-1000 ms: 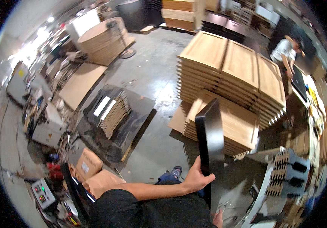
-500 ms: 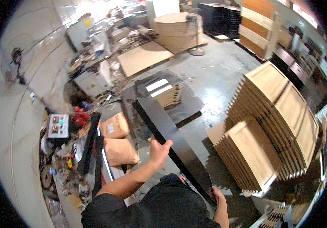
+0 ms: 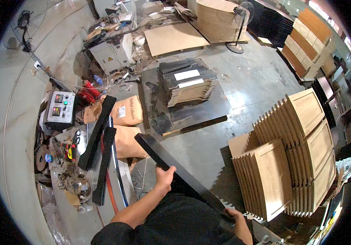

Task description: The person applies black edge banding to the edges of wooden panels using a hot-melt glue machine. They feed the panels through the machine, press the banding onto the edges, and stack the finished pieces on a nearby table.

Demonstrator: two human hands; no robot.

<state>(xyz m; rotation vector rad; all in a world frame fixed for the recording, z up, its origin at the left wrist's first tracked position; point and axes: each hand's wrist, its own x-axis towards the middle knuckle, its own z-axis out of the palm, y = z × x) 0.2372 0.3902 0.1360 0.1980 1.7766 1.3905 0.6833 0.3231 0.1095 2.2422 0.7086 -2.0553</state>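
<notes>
A long black board (image 3: 183, 179) slants across the front of my body, tilted so that its narrow edge and part of one face show. My left hand (image 3: 165, 179) grips its edge toward the far left end, thumb on top. At the near right end my right hand (image 3: 236, 217) is closed round the board, its fingers partly hidden. To the left, two black shaped strips, one farther (image 3: 98, 132) and one nearer (image 3: 105, 166), lie on the long work table (image 3: 122, 173). Brown paper sacks (image 3: 127, 111) stand just beyond my left hand.
A stack of black-topped panels (image 3: 191, 81) rests on a dark sheet on the floor ahead. Wooden door panels (image 3: 271, 179) stand stacked at the right. A control box (image 3: 60, 107), red cylinders (image 3: 88, 92) and loose tools are at the left; a standing fan (image 3: 236, 47) is farther back.
The board has come lower and closer to my body and turned more edge-on, still in both hands. My view has shifted, bringing more of the left table and its black strips into sight.
</notes>
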